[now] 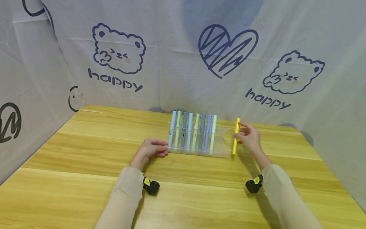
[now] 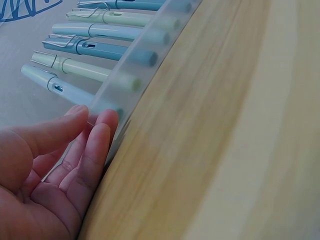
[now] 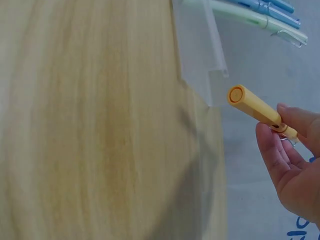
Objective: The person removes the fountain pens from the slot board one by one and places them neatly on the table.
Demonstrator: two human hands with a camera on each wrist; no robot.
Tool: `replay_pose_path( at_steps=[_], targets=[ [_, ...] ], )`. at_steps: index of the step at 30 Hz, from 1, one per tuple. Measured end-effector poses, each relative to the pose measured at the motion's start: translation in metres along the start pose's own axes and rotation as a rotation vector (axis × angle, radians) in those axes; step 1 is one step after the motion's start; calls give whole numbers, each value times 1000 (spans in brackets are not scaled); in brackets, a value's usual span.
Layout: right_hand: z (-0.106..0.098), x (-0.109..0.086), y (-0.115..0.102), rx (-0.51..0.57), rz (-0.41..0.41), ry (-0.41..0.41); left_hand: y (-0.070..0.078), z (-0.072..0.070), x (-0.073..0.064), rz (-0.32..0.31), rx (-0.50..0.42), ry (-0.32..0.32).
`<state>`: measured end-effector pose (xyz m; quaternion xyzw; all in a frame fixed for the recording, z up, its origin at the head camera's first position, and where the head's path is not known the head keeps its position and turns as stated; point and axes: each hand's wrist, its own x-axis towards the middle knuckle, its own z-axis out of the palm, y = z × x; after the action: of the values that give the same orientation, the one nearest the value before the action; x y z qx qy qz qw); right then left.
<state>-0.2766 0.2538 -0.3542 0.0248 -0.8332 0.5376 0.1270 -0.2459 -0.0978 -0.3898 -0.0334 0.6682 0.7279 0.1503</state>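
Note:
A clear plastic pen stand (image 1: pixel 218 154) stands on the table, holding a row of pens (image 1: pixel 190 127) in light blue, pale green, dark blue and purple, caps up and leaning back. My left hand (image 1: pixel 152 149) is at the stand's left end; in the left wrist view its thumb and fingers pinch the edge beside the end light blue pen (image 2: pixel 60 87). Off the stand's right end, my right hand (image 1: pixel 249 136) grips a yellow pen (image 1: pixel 236 136) between thumb and fingers, nearly upright. In the right wrist view the yellow pen's flat round end (image 3: pixel 236 94) points towards the stand.
The wooden table (image 1: pixel 194 197) spreads out in front of the stand. Behind it hangs a white cloth (image 1: pixel 171 57) with bear drawings, a heart and lettering; more cloth closes off the left and right sides. Each wrist wears a small black camera (image 1: pixel 152 187).

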Motion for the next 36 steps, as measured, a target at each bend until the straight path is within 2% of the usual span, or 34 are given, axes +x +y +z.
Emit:
replay_pose_path(
  at_steps=[5,9,16,25,36],
  targets=[
    [3,5,7,37,36,-26,0,-1,0,5,-5,-2],
    [7,6,11,22,60,-40,0,-1,0,8,0,1],
    [9,6,17,-83,133,-120,0,0,0,13,-6,0],
    [15,9,20,-72,223,-194,-1,-1,-1,17,-13,1],
    [20,12,22,-148,223,-233,-2,-2,0,16,-22,6]
  ],
)
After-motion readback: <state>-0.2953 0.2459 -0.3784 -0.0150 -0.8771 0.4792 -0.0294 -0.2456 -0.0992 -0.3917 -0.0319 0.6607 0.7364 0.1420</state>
